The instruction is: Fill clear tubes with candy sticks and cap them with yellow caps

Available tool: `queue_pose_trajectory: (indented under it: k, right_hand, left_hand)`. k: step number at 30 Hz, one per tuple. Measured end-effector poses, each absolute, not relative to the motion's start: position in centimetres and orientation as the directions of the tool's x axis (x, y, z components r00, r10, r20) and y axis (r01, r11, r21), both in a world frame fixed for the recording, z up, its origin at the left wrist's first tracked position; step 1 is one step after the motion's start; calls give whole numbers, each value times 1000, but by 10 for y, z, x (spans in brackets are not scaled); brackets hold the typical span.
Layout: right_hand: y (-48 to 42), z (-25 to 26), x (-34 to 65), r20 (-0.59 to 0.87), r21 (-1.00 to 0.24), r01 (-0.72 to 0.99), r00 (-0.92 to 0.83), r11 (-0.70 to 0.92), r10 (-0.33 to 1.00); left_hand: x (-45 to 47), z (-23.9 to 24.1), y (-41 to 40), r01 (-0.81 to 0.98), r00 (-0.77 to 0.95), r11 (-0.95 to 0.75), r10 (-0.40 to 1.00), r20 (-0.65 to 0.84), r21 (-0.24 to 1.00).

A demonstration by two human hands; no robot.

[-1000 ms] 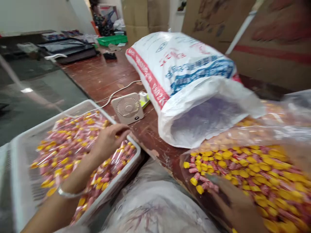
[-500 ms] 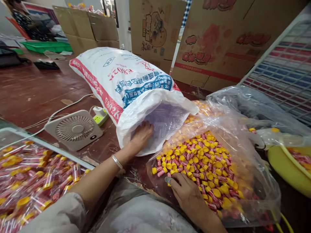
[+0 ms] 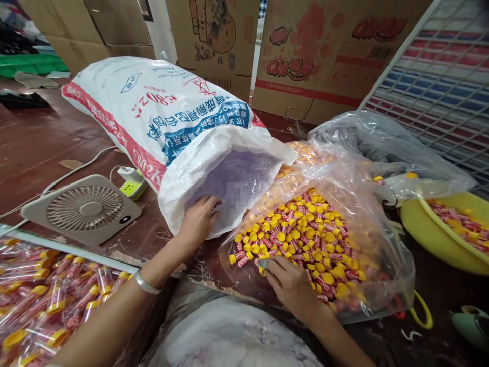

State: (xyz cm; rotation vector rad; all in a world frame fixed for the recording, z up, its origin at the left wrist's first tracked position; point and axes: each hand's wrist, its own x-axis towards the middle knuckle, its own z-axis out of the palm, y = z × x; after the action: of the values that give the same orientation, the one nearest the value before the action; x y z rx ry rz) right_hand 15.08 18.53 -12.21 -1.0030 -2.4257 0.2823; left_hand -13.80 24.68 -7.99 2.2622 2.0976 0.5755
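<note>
My left hand reaches into the mouth of a white woven sack lying on its side, its fingers curled against the sack's clear inner liner. My right hand rests palm down inside a clear plastic bag holding several small yellow-capped tubes of red and white candy; its fingers lie on the tubes at the bag's near edge. A silver bangle circles my left wrist.
A white tray at lower left holds packed tubes in clear wrappers. A small white desk fan and a power strip sit on the dark red table. A yellow basin stands at right. Cardboard boxes line the back.
My left hand left the tray and moved right into the sack's mouth. The view swung right, and my right hand settled on the tubes in the clear bag.
</note>
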Motion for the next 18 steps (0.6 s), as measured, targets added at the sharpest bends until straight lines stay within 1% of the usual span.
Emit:
queue_pose_trajectory:
  k: [2,3,5,7,8,10,11,12,13,14,16,17,18]
  right_hand:
    - [189,-119,153,395,-493,576,-520,652,758]
    - [191,-115,155,394,-564,552,-473,614,788]
    - [194,-105,157,352,-726,463,-384,508,853]
    - [196,-91,160,250,-873,324,-344,364,905]
    - [197,-84,161,193,-925,244,-354,290,915]
    - [199,-74,161,105,-979,118,-410,167,906]
    - [199,-72,160,85,-985,101,-423,140,902]
    - [200,-71,159,88,-980,125,-415,153,906]
    - [200,-73,159,116,-961,189,-387,202,915]
    - [200,-76,158,167,-918,284,-354,276,920]
    - [196,-85,157,277,-773,474,-345,421,897]
    - [192,-89,158,300,-704,526,-389,477,871]
    - [187,-93,158,300,-656,538,-459,530,836]
  left_hand:
    - [-137,-75,233,938,15,-111,959,283,327]
    - [-135,-72,225,906,6,-130,955,295,402]
    - [-128,-64,207,772,-14,-179,955,298,609]
    - [-118,-58,186,554,2,-176,978,210,814]
    - [-113,-57,176,451,35,-143,989,142,881]
    - [-101,-59,157,266,120,-44,993,12,963]
    - [-96,-63,150,189,163,6,986,-38,982]
    - [-90,-70,144,138,191,49,979,-75,989]
    - [-85,-78,139,125,205,87,972,-112,988]
    - [-80,-86,135,146,203,120,968,-149,982]
    - [-75,-104,129,221,152,171,967,-207,960]
    - [-73,-111,126,234,114,192,968,-223,953]
    - [-72,-117,124,218,84,210,969,-233,953]
